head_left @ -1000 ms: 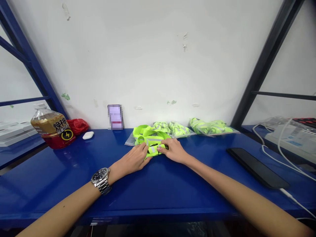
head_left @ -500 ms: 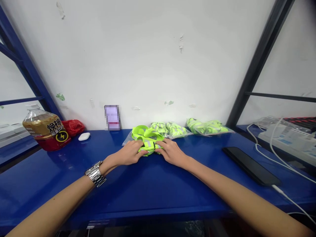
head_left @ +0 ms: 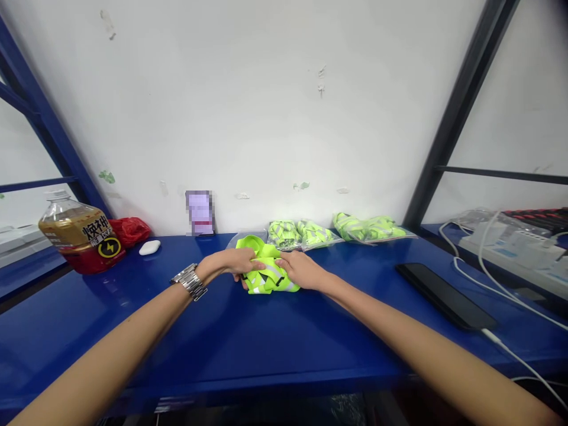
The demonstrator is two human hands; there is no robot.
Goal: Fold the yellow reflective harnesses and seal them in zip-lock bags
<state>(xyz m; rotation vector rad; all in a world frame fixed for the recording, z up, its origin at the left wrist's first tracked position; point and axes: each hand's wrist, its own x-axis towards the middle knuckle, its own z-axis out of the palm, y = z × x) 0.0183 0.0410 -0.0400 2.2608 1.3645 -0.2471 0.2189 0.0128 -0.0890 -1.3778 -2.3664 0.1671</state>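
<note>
A neon yellow-green reflective strap vest (head_left: 273,283), bunched into a loose bundle with silver bands and black bits, lies on the blue table (head_left: 266,343). My left hand (head_left: 237,261) is closed on its left side, thumb on top and some fingers tucked beneath. On the right side, my right hand (head_left: 304,270) pinches a strap near the upper edge. Behind the bundle lies a clear plastic bag (head_left: 235,238), partly hidden by the vest and my left hand. A metal watch sits on my left wrist.
Several clear bags of similar vests (head_left: 375,229) lie along the wall. At left are a large drink bottle (head_left: 84,234), a red plastic bag (head_left: 131,229) and a white case (head_left: 149,248). One phone (head_left: 200,213) leans on the wall; another phone (head_left: 444,296), cabled, lies right.
The bundle has come nearer to me and spread lower, its upper loops now folded down. My left hand has shifted its grip, with fingers now underneath. My right hand still grips the right side.
</note>
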